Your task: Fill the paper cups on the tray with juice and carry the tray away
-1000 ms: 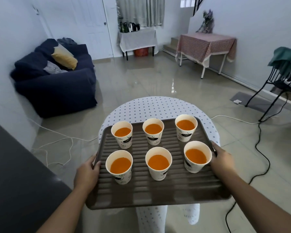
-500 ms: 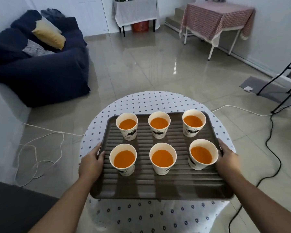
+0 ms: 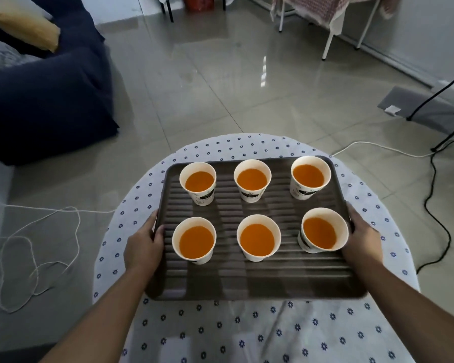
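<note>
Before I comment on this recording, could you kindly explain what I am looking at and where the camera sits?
There is no machine here: a person wears one wide-angle camera on the head, looking forward and down at their own bare arms. The left hand and right hand each grip a side edge of a brown ribbed tray. On it stand six paper cups of orange juice, in two rows of three. Below the tray is a round table with a flower-print cloth; whether the tray rests on it or is lifted, I cannot tell. Around are a tiled floor, a dark sofa and loose cables.
</note>
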Motion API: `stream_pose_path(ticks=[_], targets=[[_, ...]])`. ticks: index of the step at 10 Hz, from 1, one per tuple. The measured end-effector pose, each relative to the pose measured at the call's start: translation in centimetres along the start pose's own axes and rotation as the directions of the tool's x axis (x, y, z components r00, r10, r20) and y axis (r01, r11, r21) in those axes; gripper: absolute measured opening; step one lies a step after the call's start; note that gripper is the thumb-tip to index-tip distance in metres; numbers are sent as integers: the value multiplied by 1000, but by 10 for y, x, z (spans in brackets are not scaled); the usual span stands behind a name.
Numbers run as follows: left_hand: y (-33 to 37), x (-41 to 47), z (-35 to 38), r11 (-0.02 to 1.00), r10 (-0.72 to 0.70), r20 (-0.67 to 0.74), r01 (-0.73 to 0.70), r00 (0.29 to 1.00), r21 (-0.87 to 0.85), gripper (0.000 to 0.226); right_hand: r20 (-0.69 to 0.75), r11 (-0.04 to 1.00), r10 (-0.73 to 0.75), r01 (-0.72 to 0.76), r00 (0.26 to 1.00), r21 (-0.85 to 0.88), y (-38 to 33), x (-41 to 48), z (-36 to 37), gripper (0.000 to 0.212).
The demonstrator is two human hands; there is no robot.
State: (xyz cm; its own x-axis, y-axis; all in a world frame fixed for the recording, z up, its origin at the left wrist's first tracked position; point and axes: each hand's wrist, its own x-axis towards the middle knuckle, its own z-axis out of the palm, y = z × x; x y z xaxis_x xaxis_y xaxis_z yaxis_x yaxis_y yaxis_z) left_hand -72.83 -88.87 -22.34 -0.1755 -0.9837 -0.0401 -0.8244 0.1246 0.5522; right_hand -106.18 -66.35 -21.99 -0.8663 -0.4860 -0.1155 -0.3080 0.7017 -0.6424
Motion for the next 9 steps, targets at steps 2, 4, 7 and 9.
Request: stream_pose_path(ticks=[2, 4, 7, 9], targets=[[-11, 12, 15, 998, -22, 29, 20, 999, 56, 46, 10, 998, 17, -16, 1000, -60, 3, 9, 14, 52], [-14, 13, 21, 997, -22, 32, 19, 999, 79, 47, 53, 965, 24, -9, 998, -261, 10, 17, 22, 55], [-17, 12, 7, 990, -45, 121, 28, 992, 140, 53, 83, 895, 97, -50, 992, -444, 1, 14, 11, 53], [-15, -28, -20, 994, -53, 29, 50, 998, 99, 49, 29, 957, 25, -15, 999, -290, -1, -14, -18, 47]])
